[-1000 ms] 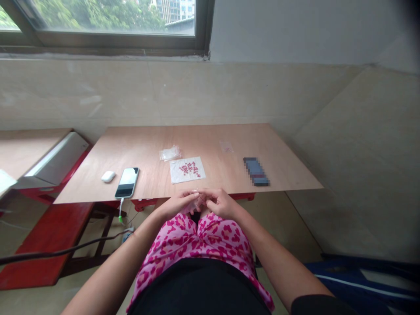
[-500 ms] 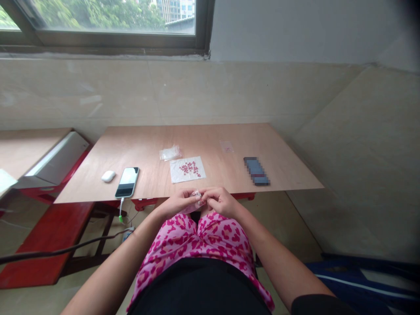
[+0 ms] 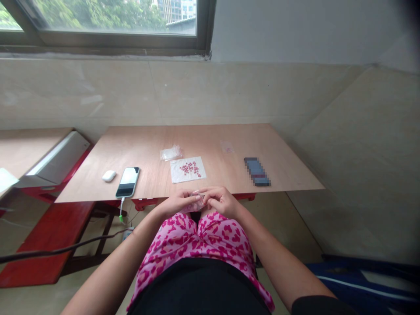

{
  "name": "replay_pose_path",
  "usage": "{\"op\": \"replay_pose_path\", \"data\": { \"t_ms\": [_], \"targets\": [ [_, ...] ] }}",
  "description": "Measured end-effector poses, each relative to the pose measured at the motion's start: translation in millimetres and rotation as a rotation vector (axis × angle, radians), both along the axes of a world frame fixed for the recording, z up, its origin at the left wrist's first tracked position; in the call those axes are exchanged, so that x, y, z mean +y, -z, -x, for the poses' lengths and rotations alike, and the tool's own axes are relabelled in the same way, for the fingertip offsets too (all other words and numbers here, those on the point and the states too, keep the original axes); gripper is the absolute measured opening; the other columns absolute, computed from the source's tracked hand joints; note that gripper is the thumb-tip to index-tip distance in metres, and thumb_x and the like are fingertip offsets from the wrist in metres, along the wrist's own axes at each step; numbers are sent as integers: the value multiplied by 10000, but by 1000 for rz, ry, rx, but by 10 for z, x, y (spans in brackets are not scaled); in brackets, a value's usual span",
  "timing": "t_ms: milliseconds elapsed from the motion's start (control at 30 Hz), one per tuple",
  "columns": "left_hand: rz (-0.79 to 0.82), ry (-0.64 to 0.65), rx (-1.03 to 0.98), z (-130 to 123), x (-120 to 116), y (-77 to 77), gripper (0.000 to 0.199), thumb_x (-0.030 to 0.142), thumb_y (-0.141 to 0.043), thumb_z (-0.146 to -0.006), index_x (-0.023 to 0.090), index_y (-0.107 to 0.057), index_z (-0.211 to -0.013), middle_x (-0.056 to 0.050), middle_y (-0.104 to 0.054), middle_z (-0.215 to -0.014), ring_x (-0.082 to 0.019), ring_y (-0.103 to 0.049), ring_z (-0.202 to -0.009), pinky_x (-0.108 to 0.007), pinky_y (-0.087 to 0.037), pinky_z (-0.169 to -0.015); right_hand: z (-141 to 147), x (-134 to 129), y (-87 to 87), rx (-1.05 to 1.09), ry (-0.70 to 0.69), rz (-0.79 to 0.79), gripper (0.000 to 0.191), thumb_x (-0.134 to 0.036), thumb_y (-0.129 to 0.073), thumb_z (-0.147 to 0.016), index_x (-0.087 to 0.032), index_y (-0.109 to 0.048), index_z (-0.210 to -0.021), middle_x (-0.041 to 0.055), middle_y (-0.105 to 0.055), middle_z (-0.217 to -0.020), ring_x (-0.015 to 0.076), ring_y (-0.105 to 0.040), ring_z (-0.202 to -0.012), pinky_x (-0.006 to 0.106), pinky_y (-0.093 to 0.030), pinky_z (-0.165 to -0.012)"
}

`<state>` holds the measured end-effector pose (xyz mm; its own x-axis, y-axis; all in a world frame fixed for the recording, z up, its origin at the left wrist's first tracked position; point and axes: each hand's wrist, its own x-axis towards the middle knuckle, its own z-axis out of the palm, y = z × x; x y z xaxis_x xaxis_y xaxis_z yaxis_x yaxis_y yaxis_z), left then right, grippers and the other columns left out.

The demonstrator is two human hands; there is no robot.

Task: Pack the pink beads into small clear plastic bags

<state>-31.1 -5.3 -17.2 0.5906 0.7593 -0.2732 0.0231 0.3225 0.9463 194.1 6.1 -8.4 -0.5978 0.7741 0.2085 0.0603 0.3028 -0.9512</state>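
Note:
Over my lap, just below the table's front edge, my left hand (image 3: 179, 203) pinches a small clear plastic bag (image 3: 196, 204) between thumb and fingers. My right hand (image 3: 223, 202) meets it from the other side, its curled fingertips closed on the bag's right edge. Part of the bag is hidden behind the fingers. Beyond my hands, a white paper sheet (image 3: 176, 176) lies on the table with many small red pieces (image 3: 190, 168) scattered on it. Behind its left corner is a stack of clear bags (image 3: 171, 153).
Another clear bag (image 3: 227, 147) with reddish bits inside lies farther back on the wooden table (image 3: 138, 140). A pixelated dark phone (image 3: 257, 171) is on the right. To the left are a plugged-in phone (image 3: 127, 182) and a white case (image 3: 109, 176). A red bench (image 3: 49, 245) stands below left.
My hands stay almost in place, with the right fingers shifting slightly at the bag. A red spot by the right fingertips no longer shows. The things on the table have not moved.

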Motion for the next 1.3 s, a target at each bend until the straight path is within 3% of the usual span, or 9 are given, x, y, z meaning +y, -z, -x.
{"op": "replay_pose_path", "data": {
  "t_ms": [267, 367, 500, 633, 767, 933, 1167, 1300],
  "targets": [
    [12, 46, -6, 25, 8, -49, 401, 526, -718, -911, 140, -720, -1021, -56, -671, -844, -162, -621, -765, -289, -499, -725, -17, 13, 8, -5, 28, -47, 225, -45, -524, -706, -175, -699, -649, 99, -744, -1100, 256, -711, -1061, 302, -587, -791],
    [21, 92, 21, 56, 14, -83, 376, 478, -767, -883, 160, -720, -1078, -53, -682, -885, -160, -633, -787, -290, -507, -748, -51, 34, 8, 19, 56, -44, 213, -44, -526, -713, -173, -681, -645, 114, -744, -1075, 280, -698, -1110, 310, -585, -780],
    [-2, 92, 3, 89, 30, -97, 337, 461, -711, -934, 164, -732, -1091, -69, -709, -952, -171, -651, -838, -307, -510, -807, -108, 52, -66, 47, 116, -103, 222, -50, -517, -745, -176, -653, -622, 109, -739, -1113, 278, -701, -1109, 361, -572, -887],
    [-120, 60, 53, 114, 69, -107, 379, 489, -635, -978, 182, -736, -1176, -103, -733, -1098, -243, -665, -1032, -392, -503, -957, -122, 40, -148, 64, 190, -201, 230, -63, -514, -766, -185, -646, -624, 110, -745, -1071, 281, -704, -1088, 379, -556, -919],
    [-261, 28, 53, 119, 95, -88, 443, 493, -674, -950, 221, -677, -1300, -118, -667, -1323, -294, -604, -1229, -451, -465, -1054, -60, -6, -109, 7, 147, -273, 210, -62, -526, -767, -194, -624, -636, 102, -751, -1073, 263, -714, -1022, 362, -557, -895],
    [-300, 56, 59, 46, 21, -17, 571, 417, -840, -821, 190, -618, -1296, -123, -657, -1250, -278, -627, -1142, -423, -497, -991, 44, -84, 39, -82, 60, -352, 169, -55, -559, -765, -201, -636, -728, 76, -740, -1157, 226, -720, -955, 312, -561, -857],
    [-346, -32, 120, -70, -79, 46, 388, 395, -789, -854, 187, -608, -1127, -49, -626, -1054, -191, -593, -930, -326, -496, -841, 59, -119, 56, -134, 60, -320, 155, -57, -581, -762, -201, -629, -794, 69, -726, -1148, 179, -679, -762, 275, -553, -700],
    [-363, -40, 133, -77, -75, 13, 344, 435, -750, -885, 178, -611, -1068, -37, -607, -1001, -178, -566, -896, -316, -481, -829, 82, -122, 17, -82, 52, -295, 174, -65, -570, -793, -193, -676, -845, 78, -744, -1093, 212, -711, -869, 308, -574, -804]
  ]
}}
